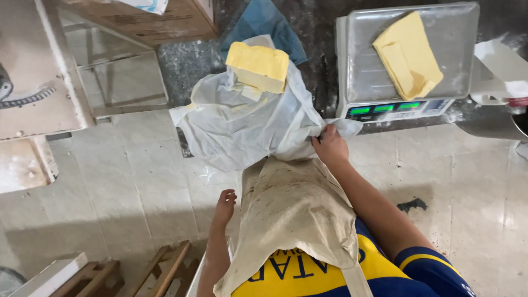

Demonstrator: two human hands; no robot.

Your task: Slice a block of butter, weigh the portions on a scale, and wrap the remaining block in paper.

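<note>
Pinched in the right hand [330,147] is the near edge of a white wrapping sheet [242,124] on the dark counter's [319,33] front edge; a butter block [258,67] sits on its far part; left hand [224,207] hangs loose, empty, beside the apron [297,214]; 1 yellow slab [407,55] lies on the scale [357,60].

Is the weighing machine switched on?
On. The scale shows lit green displays on its front, with a yellow block on its tray.
</note>
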